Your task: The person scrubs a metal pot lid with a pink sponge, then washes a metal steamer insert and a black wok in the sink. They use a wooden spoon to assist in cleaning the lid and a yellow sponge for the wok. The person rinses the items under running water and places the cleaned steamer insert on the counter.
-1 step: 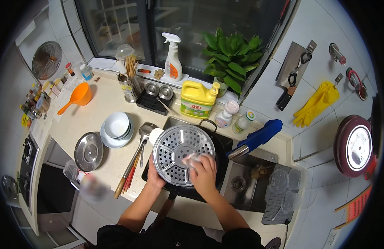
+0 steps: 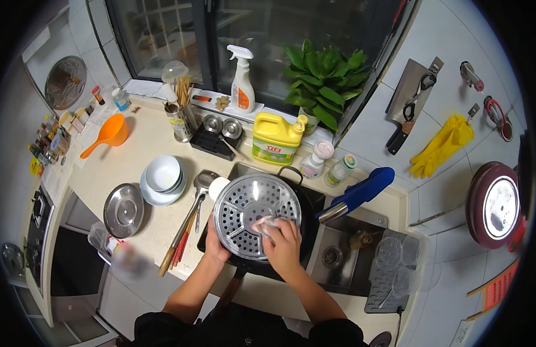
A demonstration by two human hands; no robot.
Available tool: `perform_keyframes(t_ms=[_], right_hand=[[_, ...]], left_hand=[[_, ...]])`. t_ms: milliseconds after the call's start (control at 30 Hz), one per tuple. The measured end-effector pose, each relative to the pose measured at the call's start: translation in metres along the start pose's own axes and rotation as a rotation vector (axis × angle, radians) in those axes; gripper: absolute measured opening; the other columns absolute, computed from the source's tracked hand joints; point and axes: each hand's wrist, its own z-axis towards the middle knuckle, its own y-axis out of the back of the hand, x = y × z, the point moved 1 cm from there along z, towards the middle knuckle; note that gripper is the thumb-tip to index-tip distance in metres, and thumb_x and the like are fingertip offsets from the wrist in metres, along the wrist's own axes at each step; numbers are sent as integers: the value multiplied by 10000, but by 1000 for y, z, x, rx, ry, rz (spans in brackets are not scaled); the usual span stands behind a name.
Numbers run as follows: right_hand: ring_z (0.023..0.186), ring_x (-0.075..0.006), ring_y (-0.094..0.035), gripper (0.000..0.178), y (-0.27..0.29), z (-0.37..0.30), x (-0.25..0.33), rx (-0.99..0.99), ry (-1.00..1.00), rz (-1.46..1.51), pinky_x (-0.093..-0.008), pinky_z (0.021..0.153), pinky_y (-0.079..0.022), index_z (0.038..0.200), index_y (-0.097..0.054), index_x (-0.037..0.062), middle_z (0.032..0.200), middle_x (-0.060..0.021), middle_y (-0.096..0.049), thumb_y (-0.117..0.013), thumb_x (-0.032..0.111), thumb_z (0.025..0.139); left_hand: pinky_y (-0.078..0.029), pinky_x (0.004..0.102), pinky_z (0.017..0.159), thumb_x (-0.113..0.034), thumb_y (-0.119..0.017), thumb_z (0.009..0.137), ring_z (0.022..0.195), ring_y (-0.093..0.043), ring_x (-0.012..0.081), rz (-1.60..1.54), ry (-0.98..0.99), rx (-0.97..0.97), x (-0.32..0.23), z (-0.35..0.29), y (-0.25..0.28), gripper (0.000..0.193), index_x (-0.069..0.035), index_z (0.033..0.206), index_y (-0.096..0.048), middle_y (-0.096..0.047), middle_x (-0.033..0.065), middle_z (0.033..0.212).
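Observation:
A round, perforated stainless steel steamer plate [image 2: 240, 209] is held above a black wok [image 2: 308, 215], partly hiding it. My left hand [image 2: 217, 247] grips the plate's lower left rim, its fingers partly under the edge. Against the upper face of the plate, right of its middle, my right hand [image 2: 284, 246] presses a crumpled whitish-pink cloth or scrubber [image 2: 262, 224], too blurred to tell which. The wok's wooden handle [image 2: 230, 292] points toward me beneath my left forearm.
Left of the plate lie long-handled utensils [image 2: 187, 222], stacked bowls [image 2: 162, 173] and a steel basin [image 2: 124, 211]. A yellow detergent jug [image 2: 275, 139] stands behind. To the right are the sink [image 2: 343, 246], a blue-handled object [image 2: 363, 194] and glasses on a grey mat [image 2: 389, 289].
My right hand and the cloth have shifted slightly left over the plate. My left hand keeps its grip on the rim.

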Motion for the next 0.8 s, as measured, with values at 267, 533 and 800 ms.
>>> perform_keyframes(t_ms=[267, 533, 800], right_hand=[[882, -270, -501, 241, -19, 40, 29, 124, 38, -86, -399, 744, -423, 896, -619, 90, 922, -76, -509, -650, 91, 657], [904, -294, -503, 254, 13, 24, 10, -51, -122, 20, -403, 765, -421, 911, -603, 77, 949, -90, -518, -660, 67, 663], [907, -266, -499, 208, -3, 30, 16, 112, 124, -10, -405, 766, -414, 876, -605, 91, 966, -72, -523, -626, 53, 673]], left_hand=[[-448, 396, 918, -532, -374, 911, 1051, -557, 241, 17, -77, 30, 11, 0, -7, 539, -102, 1192, -533, -587, 91, 1153], [-476, 422, 874, -520, -441, 883, 1010, -574, 249, -42, -37, -48, -9, -4, -15, 513, -105, 1158, -564, -601, 80, 1130], [-469, 412, 883, -492, -420, 896, 977, -589, 253, -6, -23, -2, -4, -1, -14, 500, -88, 1155, -560, -617, 88, 1094]])
